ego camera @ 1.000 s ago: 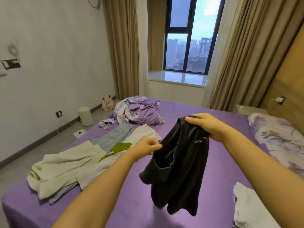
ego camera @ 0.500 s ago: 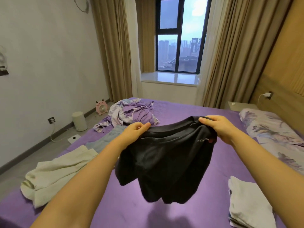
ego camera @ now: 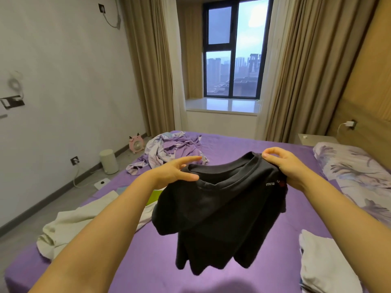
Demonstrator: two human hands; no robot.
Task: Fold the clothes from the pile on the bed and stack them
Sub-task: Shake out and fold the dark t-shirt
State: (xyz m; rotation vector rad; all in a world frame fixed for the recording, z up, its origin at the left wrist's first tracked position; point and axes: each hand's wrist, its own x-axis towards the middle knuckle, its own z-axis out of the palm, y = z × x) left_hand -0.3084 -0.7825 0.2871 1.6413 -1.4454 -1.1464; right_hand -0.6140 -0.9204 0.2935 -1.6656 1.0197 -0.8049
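A black t-shirt point(ego camera: 220, 210) with small white lettering hangs in the air over the purple bed point(ego camera: 148, 261). My right hand point(ego camera: 283, 168) grips its collar and shoulder at the right. My left hand point(ego camera: 177, 173) holds the left side of the collar with the thumb, fingers spread. Loose cream and light-blue clothes point(ego camera: 69, 227) lie at the bed's left edge, with a green piece point(ego camera: 153, 196) showing behind my left forearm. A folded white garment point(ego camera: 323, 263) lies at the lower right.
A crumpled purple and white sheet point(ego camera: 169, 151) lies at the bed's far end. A floral pillow point(ego camera: 355, 170) rests at the right by the wooden headboard. On the floor at the left stand a small bin point(ego camera: 109, 161) and a pink fan point(ego camera: 136, 143).
The view tilted up and the shirt was raised. My left hand moved right along the collar and loosened, its fingers now spread. The right hand keeps its hold.
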